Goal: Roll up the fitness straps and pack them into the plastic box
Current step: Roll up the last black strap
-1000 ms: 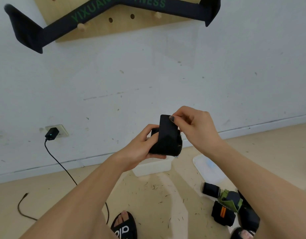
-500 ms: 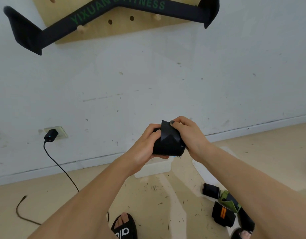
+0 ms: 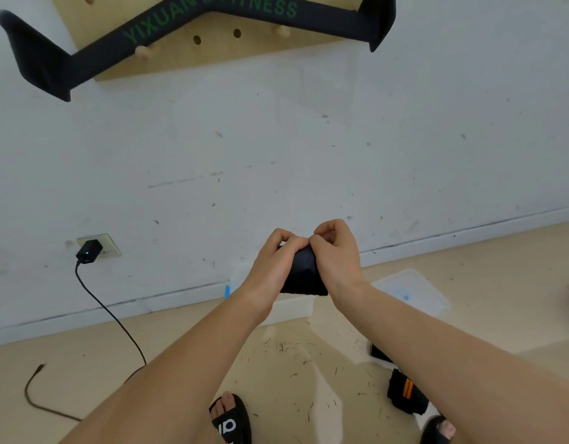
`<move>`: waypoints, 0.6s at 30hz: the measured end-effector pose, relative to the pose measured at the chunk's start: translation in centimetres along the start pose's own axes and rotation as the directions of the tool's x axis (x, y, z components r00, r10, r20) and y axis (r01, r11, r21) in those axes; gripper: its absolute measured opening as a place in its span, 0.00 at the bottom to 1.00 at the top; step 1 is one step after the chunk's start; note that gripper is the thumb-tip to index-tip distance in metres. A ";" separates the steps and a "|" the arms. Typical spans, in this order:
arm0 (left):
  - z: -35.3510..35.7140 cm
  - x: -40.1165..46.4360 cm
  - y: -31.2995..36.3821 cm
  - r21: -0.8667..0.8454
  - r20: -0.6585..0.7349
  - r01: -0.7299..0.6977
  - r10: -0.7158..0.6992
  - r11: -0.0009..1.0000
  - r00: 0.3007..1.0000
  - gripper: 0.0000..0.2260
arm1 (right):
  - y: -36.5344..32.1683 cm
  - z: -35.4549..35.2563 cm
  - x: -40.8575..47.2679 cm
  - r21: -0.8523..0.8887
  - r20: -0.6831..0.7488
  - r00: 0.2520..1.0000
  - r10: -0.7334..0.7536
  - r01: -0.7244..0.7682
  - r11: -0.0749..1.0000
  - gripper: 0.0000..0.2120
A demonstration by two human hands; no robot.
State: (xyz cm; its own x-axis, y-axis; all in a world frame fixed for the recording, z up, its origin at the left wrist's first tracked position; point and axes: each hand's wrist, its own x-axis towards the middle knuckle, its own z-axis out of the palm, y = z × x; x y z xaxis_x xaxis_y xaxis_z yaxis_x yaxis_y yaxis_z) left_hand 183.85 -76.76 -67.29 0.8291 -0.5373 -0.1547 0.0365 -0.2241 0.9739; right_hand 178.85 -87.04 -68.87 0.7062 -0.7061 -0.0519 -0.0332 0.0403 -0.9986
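Note:
A rolled black fitness strap (image 3: 304,275) is held in front of me at waist height. My left hand (image 3: 273,267) grips its left side with curled fingers. My right hand (image 3: 336,254) grips the right side, fingertips pinching the roll's top edge. The clear plastic box (image 3: 292,310) stands on the floor by the wall, mostly hidden behind my hands. Its lid (image 3: 411,293) lies flat to the right. Another rolled black strap with orange stripes (image 3: 406,392) lies on the floor at lower right, and a further black strap (image 3: 377,352) sits partly under my right arm.
A long black strap with green lettering (image 3: 209,11) hangs over pegs on a wooden pegboard (image 3: 212,49) high on the wall. A black charger (image 3: 89,251) sits in a wall socket, its cable (image 3: 116,318) trailing over the floor at left. My sandalled feet (image 3: 230,419) show at the bottom.
The strap's loose end has been folded down onto the roll. My right hand came down over the top and both hands closed in tight, a little lower.

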 end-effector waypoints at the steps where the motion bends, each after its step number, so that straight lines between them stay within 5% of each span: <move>1: 0.2 -0.1 0.0 -0.015 -0.002 0.014 -0.014 1.000 1.000 0.07 | 0.0 -0.1 -0.2 0.003 0.002 1.000 -0.024 0.024 1.000 0.07; 7: 1.1 -1.2 0.0 0.013 -0.002 0.100 -0.100 0.995 0.995 0.04 | 0.2 -1.7 -0.7 -0.064 0.041 0.999 -0.013 0.016 0.998 0.07; 12: 2.4 -2.8 0.2 0.038 0.177 0.182 -0.185 0.983 0.967 0.23 | 0.2 -4.3 -1.1 -0.108 -0.015 0.999 0.046 -0.047 0.993 0.09; 18: 4.2 -3.7 0.9 0.097 0.275 0.164 -0.185 0.982 0.944 0.12 | 0.8 -6.6 -0.4 -0.108 -0.047 0.983 0.176 -0.180 0.978 0.03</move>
State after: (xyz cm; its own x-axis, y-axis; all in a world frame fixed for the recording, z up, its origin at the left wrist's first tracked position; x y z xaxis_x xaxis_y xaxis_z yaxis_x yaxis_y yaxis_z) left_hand 178.42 -78.38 -66.56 0.6221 -0.6891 -0.3716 0.1177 -0.3870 0.9145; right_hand 173.88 -91.39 -69.65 0.6556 -0.7201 -0.2272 -0.2362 0.0901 -0.9675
